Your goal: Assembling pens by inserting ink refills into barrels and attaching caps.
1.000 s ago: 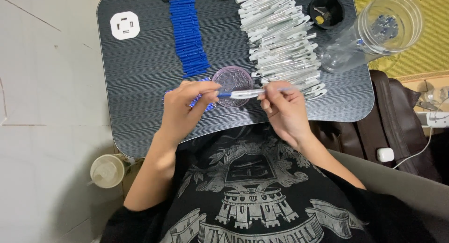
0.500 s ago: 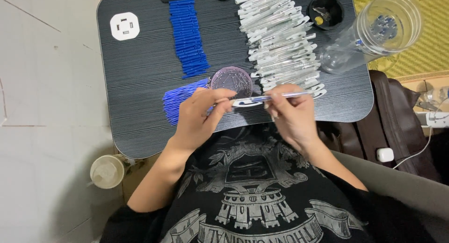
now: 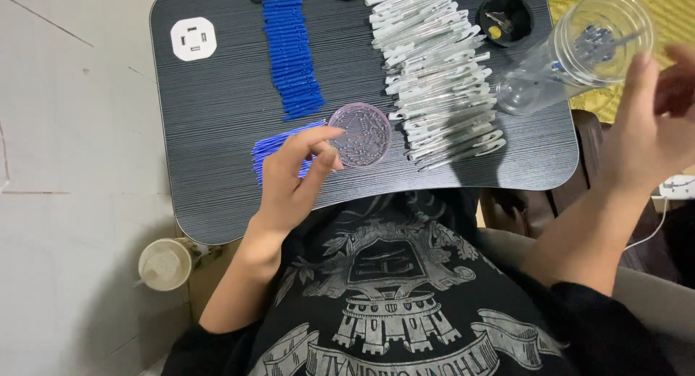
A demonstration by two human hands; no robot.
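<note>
My left hand (image 3: 293, 177) hovers over the near edge of a black lap desk (image 3: 210, 151), fingers apart and empty. Its fingertips reach toward a round purple dish (image 3: 364, 135) of tiny pieces and partly cover a small pile of blue tubes (image 3: 268, 148). My right hand (image 3: 655, 122) is raised off the desk at the far right, blurred, fingers spread, beside a clear plastic jar (image 3: 579, 50) lying on its side with a few pens inside. A long heap of white pen barrels (image 3: 438, 72) lies between the dish and the jar.
A neat row of blue tubes (image 3: 291, 53) runs down the desk's middle. A white square socket-like block (image 3: 193, 38) sits at the back left, a black cup (image 3: 504, 19) at the back right. A lidded drink cup (image 3: 165, 264) stands on the tiled floor.
Both hands held a white pen together over the desk's near edge. Now the pen is gone from them, my right hand has swung out to the jar, and my left stays by the dish.
</note>
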